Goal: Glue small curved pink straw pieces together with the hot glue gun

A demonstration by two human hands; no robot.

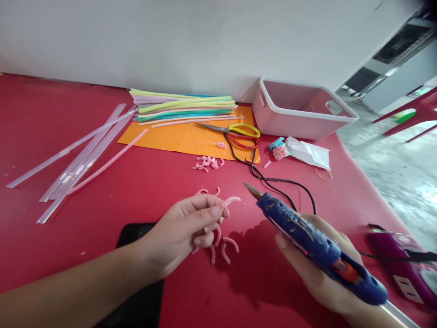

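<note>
My left hand point(184, 232) pinches a curved pink straw piece point(231, 200) between thumb and forefinger, just above the red table. A few more curved pink pieces point(223, 248) lie under its fingers. My right hand point(317, 264) grips a blue hot glue gun point(314, 243), its metal nozzle point(251, 190) pointing up-left, a short gap from the held piece. The gun's black cord point(280, 182) runs back across the table.
Clear glue sticks point(78, 157) lie at left. Coloured straws point(184, 108), an orange sheet point(177, 139) and scissors point(235, 132) sit behind. A white bin point(300, 109), small flowers point(279, 150), white paper point(309, 152), a purple power strip point(403, 269) and a black phone point(136, 273) are around.
</note>
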